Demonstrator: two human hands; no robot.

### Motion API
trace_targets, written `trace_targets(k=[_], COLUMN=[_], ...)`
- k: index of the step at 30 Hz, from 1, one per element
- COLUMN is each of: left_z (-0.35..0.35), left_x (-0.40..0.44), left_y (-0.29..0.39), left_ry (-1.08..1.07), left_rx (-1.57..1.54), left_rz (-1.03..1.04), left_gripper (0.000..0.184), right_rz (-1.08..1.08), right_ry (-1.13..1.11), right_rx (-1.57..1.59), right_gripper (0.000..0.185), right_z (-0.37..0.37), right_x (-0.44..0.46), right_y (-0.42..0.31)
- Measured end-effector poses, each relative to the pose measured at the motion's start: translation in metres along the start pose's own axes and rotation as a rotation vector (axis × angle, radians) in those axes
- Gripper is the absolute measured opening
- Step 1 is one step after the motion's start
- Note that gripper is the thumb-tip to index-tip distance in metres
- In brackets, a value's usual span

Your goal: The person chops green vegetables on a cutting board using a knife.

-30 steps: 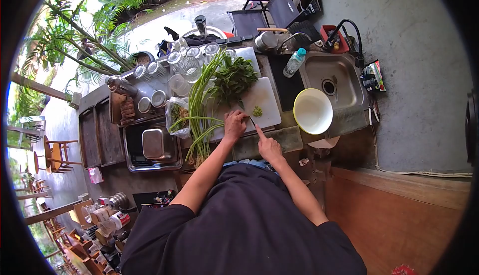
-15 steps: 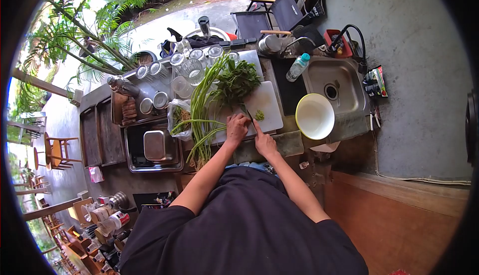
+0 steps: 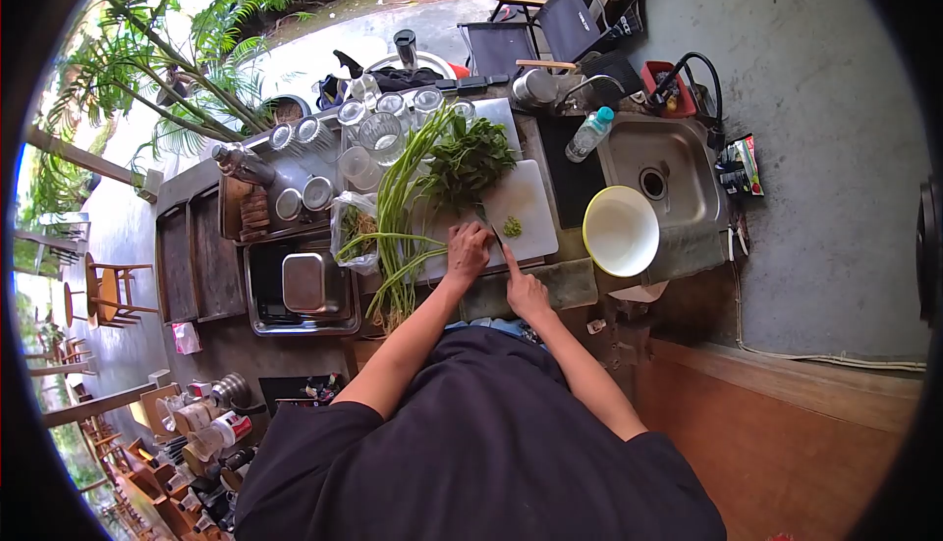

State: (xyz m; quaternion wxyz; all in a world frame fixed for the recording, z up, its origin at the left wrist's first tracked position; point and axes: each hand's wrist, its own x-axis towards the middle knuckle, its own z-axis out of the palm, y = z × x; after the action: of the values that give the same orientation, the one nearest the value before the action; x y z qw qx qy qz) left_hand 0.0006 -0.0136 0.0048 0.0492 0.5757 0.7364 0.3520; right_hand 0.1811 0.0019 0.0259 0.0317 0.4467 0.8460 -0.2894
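My left hand (image 3: pixel 470 248) is closed, fingers curled over the ends of long green stems (image 3: pixel 401 239) on the white cutting board (image 3: pixel 535 209). Beside it, my right hand (image 3: pixel 528 294) grips a knife (image 3: pixel 490 224), its index finger stretched along the tool. The narrow blade lies close against my left fingertips. Just right of the blade sits a small heap of chopped green pieces (image 3: pixel 513 227). A bunch of leafy greens (image 3: pixel 470 161) rests at the back of the board. What exactly lies under my left fingers is hidden.
A white bowl with a yellow-green rim (image 3: pixel 621 231) stands to the right, before the sink (image 3: pixel 678 163). A bottle with a turquoise cap (image 3: pixel 589 135) is behind it. Upturned glasses (image 3: pixel 381 136), a plastic bag (image 3: pixel 352 232) and a metal tray (image 3: pixel 257 296) are on the left.
My right hand has shifted very slightly with the knife. My left hand keeps its place on the stems, and the chopped heap looks the same.
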Motion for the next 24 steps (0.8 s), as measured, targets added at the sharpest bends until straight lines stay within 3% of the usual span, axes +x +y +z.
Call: trace_targets(k=[24], left_z=[-0.001], left_x=[-0.005], left_y=[0.001], left_ry=[0.026], left_rx=[-0.015], left_rz=[0.0], left_gripper=[0.011], right_rz=[-0.01], right_ry=[0.017], right_rx=[-0.014], right_gripper=[0.079], right_z=[-0.014], right_x=[-0.022], right_y=[0.008])
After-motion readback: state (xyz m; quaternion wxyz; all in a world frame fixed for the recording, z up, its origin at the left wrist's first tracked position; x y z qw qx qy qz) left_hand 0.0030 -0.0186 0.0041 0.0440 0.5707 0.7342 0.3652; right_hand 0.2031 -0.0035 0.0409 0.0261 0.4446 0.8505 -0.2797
